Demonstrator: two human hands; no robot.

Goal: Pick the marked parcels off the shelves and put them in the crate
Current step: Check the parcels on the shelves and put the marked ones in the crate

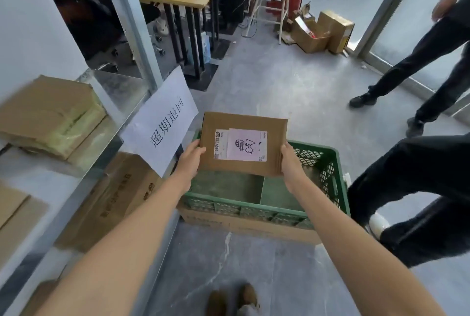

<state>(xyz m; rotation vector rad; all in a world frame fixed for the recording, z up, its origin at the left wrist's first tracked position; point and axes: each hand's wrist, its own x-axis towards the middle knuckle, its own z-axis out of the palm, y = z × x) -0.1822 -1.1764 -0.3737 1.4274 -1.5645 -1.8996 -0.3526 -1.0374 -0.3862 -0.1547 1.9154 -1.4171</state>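
I hold a flat brown cardboard parcel (243, 123) level above the green plastic crate (328, 163). It carries a white shipping label and a pink note with handwritten marks. My left hand (190, 157) grips its left edge and my right hand (290, 160) grips its right edge. The crate stands on a cardboard box (244, 226) on the floor; a flat brown piece of card lies on its bottom. The parcel hides the crate's far part.
A metal shelf unit (84, 163) runs along my left, with cardboard parcels on its levels and a paper sign (162, 122) hanging off its edge. Two people's dark-trousered legs (419, 188) stand at the right, close to the crate. A desk, a printer and cartons lie farther back.
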